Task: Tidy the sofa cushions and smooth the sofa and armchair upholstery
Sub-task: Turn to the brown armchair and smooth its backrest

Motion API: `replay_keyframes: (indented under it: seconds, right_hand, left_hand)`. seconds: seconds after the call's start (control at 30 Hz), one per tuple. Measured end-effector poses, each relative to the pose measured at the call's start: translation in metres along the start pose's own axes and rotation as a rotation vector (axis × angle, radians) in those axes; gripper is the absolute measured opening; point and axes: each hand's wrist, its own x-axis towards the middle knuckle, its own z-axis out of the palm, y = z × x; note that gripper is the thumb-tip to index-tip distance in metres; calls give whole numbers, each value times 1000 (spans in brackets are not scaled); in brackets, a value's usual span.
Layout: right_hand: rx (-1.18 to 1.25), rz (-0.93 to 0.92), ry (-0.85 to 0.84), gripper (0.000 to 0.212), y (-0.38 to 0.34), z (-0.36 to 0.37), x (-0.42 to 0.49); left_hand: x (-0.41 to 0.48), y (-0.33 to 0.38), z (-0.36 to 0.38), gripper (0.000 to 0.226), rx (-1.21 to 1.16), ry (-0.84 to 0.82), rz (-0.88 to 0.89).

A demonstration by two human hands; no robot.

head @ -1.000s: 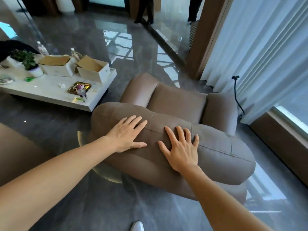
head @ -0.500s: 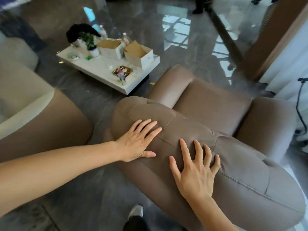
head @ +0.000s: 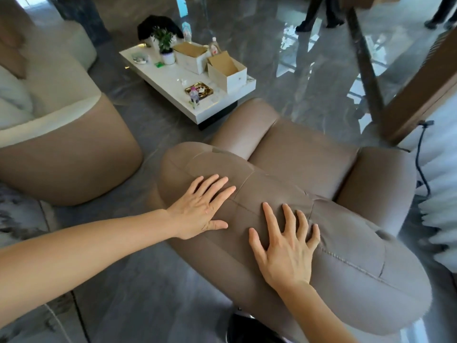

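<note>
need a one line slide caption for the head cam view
Both hands, left and right, pressed flat on the brown armchair's backrest, smoothing its upholstery.

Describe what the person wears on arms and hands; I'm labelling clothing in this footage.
Nothing visible: the left hand and right hand are bare, without gloves, rings or watch. Both forearms show no sleeves up to the frame edge.

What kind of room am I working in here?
Probably a lounge or showroom seating area: a brown leather armchair, a low white coffee table holding a small potted plant, and polished grey marble flooring.
</note>
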Motion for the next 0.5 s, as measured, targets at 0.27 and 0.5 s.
replay_keyframes:
  seconds: [0.27,0.5]
  right_hand:
    - [-11,-122,-58,64,83,-29,-42]
    - [9,-264,-113,65,178,-56,-51]
  left_hand:
    - [-21,113,-4,85,-78,15,-158]
    - [-4,215,-16,85,-99,-22,-298]
